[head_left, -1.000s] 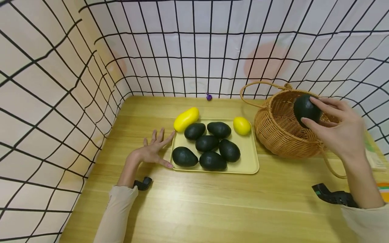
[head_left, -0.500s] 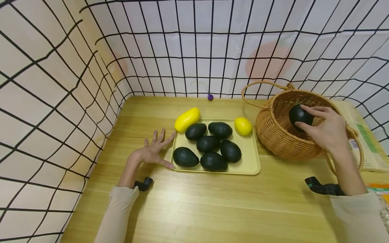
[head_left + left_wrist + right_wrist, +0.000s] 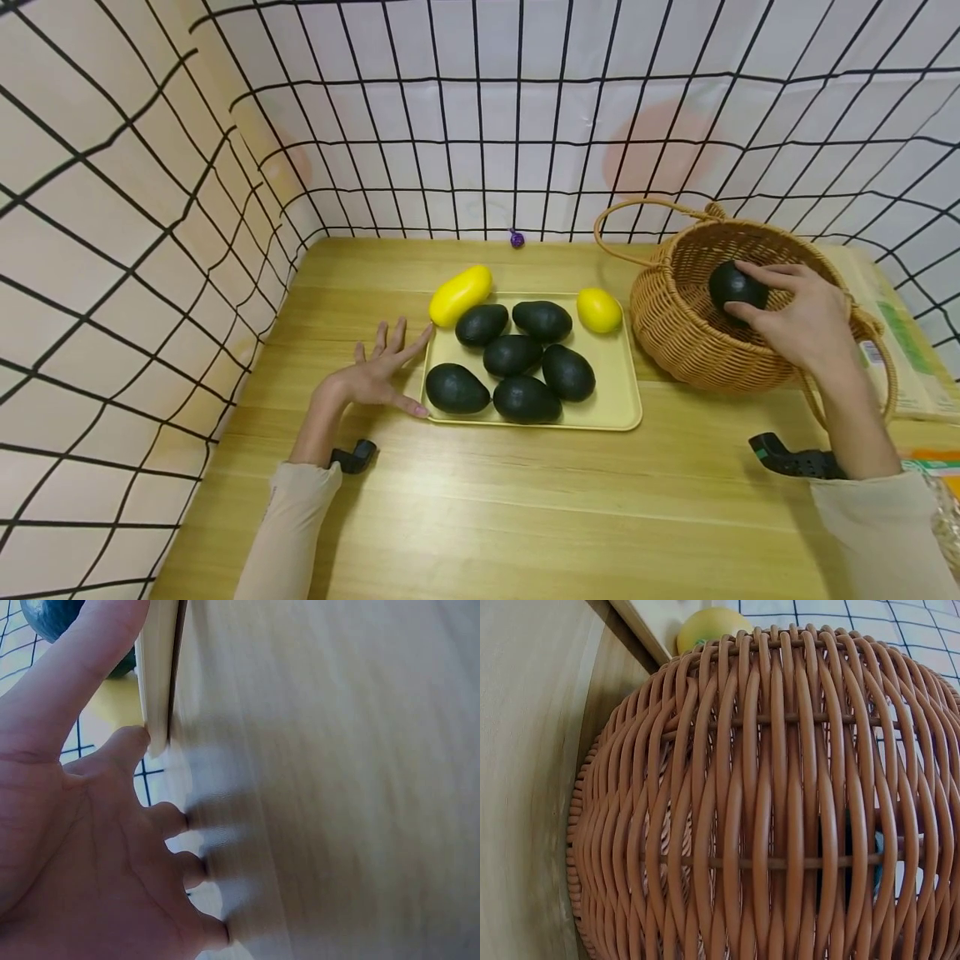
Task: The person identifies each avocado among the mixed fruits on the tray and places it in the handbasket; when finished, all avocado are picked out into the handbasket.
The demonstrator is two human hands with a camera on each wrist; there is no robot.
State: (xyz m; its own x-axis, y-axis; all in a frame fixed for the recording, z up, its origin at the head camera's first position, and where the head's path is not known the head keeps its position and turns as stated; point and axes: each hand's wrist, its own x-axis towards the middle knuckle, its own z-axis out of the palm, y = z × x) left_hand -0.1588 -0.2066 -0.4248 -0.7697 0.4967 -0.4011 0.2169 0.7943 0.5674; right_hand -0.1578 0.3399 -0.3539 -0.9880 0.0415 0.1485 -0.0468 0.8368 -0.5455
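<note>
In the head view my right hand (image 3: 804,321) reaches into the mouth of a round wicker basket (image 3: 693,350), its thumb and fingers pinching a dark avocado (image 3: 733,287). The woven basket wall (image 3: 765,787) fills the right wrist view and mostly hides that hand. My left hand (image 3: 375,375) lies spread at the left side of a pale yellow tray (image 3: 611,408), thumb and index finger touching its edge. In the left wrist view the palm (image 3: 97,855) shows with fingertips on the table. Several avocados (image 3: 512,356) lie on the tray with a lemon (image 3: 599,311) and a long yellow fruit (image 3: 461,296).
Black wire grid panels (image 3: 517,158) stand along the back and sides of the wooden table (image 3: 525,517). A small purple wrapped item (image 3: 517,239) lies by the back panel. Flat packages (image 3: 907,350) lie right of the basket, whose handles loop outward.
My right hand has moved left and down with the avocado, from above the basket's right side into its opening. The left hand has stayed at the tray's edge.
</note>
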